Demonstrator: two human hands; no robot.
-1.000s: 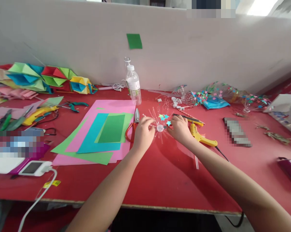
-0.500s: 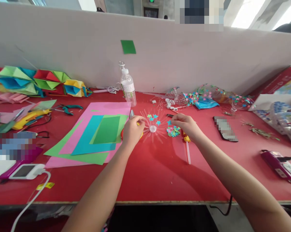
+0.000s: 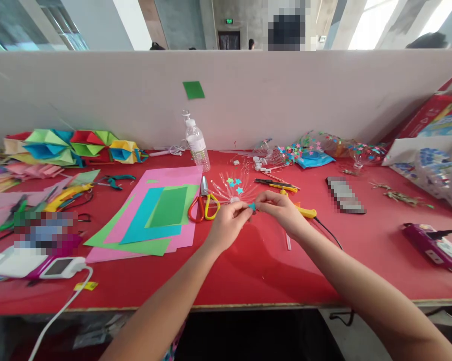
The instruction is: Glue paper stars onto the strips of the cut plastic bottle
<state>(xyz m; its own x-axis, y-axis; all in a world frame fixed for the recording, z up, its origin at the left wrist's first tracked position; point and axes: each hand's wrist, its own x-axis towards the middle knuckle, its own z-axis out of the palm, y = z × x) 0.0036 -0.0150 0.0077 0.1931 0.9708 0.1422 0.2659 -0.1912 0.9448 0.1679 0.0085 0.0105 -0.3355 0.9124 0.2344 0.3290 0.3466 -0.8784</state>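
Observation:
A small blue paper star [image 3: 252,206] sits between the fingertips of both hands, low over the table. My right hand [image 3: 280,208] pinches it from the right. My left hand [image 3: 229,223] is closed in a pinch at the star's left edge; what its fingers hold is hidden. Just behind them stands a clear plastic bottle piece cut into splayed strips [image 3: 226,186], with a few blue and green stars [image 3: 239,190] on or among the strips. Scissors with red and yellow handles [image 3: 204,206] lie left of it. The loose star pile is hidden by my right hand.
Coloured paper sheets [image 3: 166,208] lie at left. A plastic bottle [image 3: 198,145] stands by the partition. A yellow glue gun [image 3: 304,212] and a cutter knife [image 3: 276,184] lie right, before a phone [image 3: 345,195]. Star-covered clear plastic pieces [image 3: 289,153] sit at the back.
My right hand has brought the blue star left from above the star pile. My left hand has moved right and nearer, uncovering the scissors. The view has tilted up.

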